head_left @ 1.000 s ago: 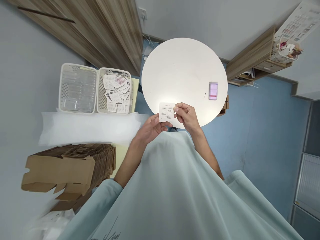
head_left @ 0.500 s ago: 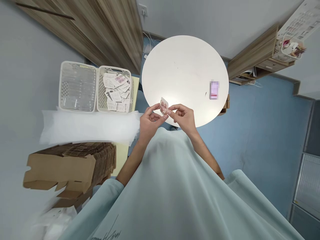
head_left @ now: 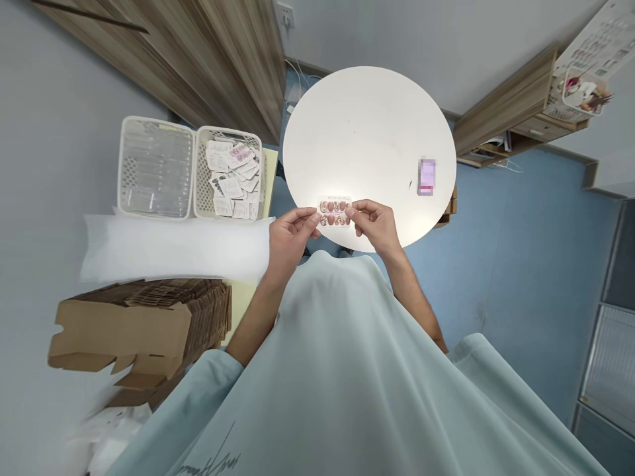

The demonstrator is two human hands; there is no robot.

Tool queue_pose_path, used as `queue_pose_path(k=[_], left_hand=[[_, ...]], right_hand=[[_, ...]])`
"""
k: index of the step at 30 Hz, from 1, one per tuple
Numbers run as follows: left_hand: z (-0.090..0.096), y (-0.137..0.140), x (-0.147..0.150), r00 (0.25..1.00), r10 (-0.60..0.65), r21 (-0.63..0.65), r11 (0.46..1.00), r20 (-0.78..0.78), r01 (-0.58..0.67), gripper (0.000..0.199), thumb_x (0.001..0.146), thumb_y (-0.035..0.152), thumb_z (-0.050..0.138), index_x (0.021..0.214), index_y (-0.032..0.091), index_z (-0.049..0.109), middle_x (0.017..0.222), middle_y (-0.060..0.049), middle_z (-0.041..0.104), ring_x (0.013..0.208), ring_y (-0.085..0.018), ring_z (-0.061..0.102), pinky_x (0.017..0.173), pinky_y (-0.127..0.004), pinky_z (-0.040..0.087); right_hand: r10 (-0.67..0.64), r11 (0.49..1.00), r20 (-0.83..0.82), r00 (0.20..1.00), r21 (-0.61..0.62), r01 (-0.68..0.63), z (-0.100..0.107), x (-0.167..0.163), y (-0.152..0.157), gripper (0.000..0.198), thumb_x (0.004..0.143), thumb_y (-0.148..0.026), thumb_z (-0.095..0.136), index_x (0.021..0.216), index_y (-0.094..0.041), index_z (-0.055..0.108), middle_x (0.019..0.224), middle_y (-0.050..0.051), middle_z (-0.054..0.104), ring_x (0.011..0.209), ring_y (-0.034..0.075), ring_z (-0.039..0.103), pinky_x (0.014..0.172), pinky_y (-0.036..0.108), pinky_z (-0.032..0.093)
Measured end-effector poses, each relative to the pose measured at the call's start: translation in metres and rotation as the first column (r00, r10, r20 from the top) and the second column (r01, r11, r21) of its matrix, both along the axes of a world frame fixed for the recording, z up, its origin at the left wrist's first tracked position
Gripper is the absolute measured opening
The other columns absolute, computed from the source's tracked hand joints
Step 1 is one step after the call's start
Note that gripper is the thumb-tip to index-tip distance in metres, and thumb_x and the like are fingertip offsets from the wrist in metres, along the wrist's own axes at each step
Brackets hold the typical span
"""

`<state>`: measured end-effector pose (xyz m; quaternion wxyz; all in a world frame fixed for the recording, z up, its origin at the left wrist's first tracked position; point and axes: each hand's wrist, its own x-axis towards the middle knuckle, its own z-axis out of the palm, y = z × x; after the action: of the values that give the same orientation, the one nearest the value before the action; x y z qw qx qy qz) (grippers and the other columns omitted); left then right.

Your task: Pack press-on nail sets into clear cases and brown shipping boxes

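A small card of press-on nails is stretched level between my two hands, over the near edge of the round white table. Two rows of pinkish and patterned nails show on its face. My left hand pinches the card's left end between thumb and fingers. The right end is gripped by my right hand, its thumb lying on the front of the card. The fingertips behind the card are hidden.
To the left stand a white basket of printed cards and a basket of clear plastic cases. Nearer lie white translucent sheets and stacked folded cardboard boxes. A blurred purple item rests on the table's right side.
The nail card has turned from a tilted, upright pose to level, its face now toward me. My hands have moved apart, each to one end of it.
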<state>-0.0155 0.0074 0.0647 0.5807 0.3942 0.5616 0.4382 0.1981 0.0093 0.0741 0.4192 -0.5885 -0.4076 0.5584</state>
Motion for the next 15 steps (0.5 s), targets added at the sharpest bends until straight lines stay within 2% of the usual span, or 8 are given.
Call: queue_pose_path(k=[3,6,11,15], left_hand=[[-0.002,0.002,-0.001,1.0,-0.02,0.008,1.0,-0.009,0.02,0.051,0.084,0.067,0.098,0.1,0.021,0.083,0.076,-0.001,0.074,0.069,-0.017,0.073,0.071,-0.032,0.063],[-0.003,0.004,-0.004,0.998,-0.037,0.021,0.999,-0.042,0.038,0.053,0.089,0.072,0.093,0.1,0.022,0.082,0.083,-0.002,0.078,0.076,-0.018,0.076,0.078,-0.033,0.066],[-0.001,0.009,-0.009,0.999,-0.031,0.0,1.0,-0.012,0.031,0.062,0.092,0.083,0.084,0.103,0.021,0.082,0.111,-0.01,0.085,0.101,-0.026,0.083,0.098,-0.043,0.071],[0.001,0.01,-0.008,0.998,-0.052,-0.038,0.998,0.026,0.053,0.063,0.092,0.083,0.085,0.098,0.021,0.08,0.111,-0.011,0.085,0.107,-0.028,0.084,0.104,-0.05,0.072]], right_hand=[[0.005,1.0,0.006,1.0,0.023,-0.005,-0.005,-0.001,-0.001,0.064,0.082,-0.086,0.09,0.092,-0.024,0.076,0.071,-0.003,0.07,0.055,0.011,0.056,0.056,0.028,0.052],[0.028,0.997,0.047,0.999,0.074,-0.031,-0.01,-0.001,-0.002,0.063,0.086,-0.087,0.087,0.094,-0.025,0.076,0.074,-0.003,0.068,0.059,0.012,0.058,0.059,0.029,0.054],[0.052,0.973,0.18,0.982,0.212,-0.09,-0.015,0.0,-0.005,0.058,0.097,-0.085,0.078,0.101,-0.027,0.079,0.094,0.001,0.072,0.068,0.014,0.064,0.062,0.03,0.057],[0.146,0.963,0.205,0.968,0.195,-0.186,-0.018,0.004,-0.009,0.049,0.106,-0.077,0.072,0.113,-0.029,0.08,0.083,-0.003,0.071,0.058,0.012,0.062,0.057,0.029,0.054]])
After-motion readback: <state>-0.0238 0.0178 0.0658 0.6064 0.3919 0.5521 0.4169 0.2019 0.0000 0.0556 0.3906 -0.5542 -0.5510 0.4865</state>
